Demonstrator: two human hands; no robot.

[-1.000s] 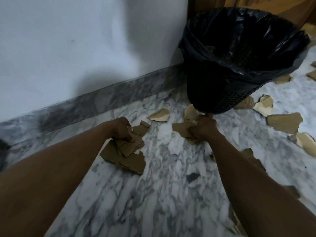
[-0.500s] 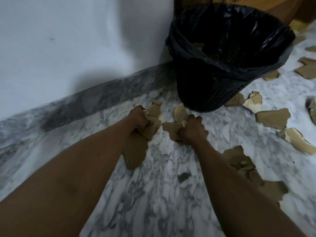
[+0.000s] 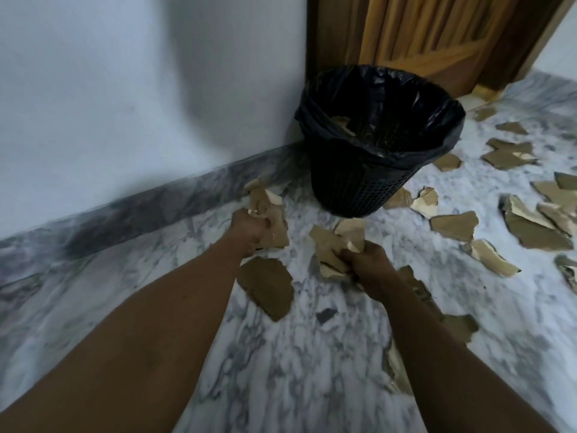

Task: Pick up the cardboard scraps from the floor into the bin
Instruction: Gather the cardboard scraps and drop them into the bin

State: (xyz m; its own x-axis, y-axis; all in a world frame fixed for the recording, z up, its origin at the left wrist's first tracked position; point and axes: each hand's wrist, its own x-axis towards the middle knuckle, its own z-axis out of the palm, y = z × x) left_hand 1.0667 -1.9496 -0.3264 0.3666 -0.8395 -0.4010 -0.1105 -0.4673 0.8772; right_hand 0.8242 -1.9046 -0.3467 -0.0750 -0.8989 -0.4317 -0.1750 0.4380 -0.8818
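Head view, placed against the bin [image 3: 379, 142]: the black mesh bin with its black liner stands in the corner by the white wall [image 3: 125, 89] and the wooden door [image 3: 437, 35], with a few scraps already lying inside; the left hand [image 3: 249, 228], fingers curled tight, grips a bunch of cardboard scraps [image 3: 265, 210] to the left of the bin and below its rim; the right hand [image 3: 365, 260], likewise closed, clutches a second bunch [image 3: 335, 245] just in front of the bin's base; half a second ago both fists were low on the floor [image 3: 312, 370] gathering pieces, and now they have lifted clear with their loads, so this looks like the carry toward the opening; 1 large scrap [image 3: 268, 285] lies between the forearms, well short of the bin; many loose scraps [image 3: 456, 226] are scattered right of the bin, so much of the job remains.
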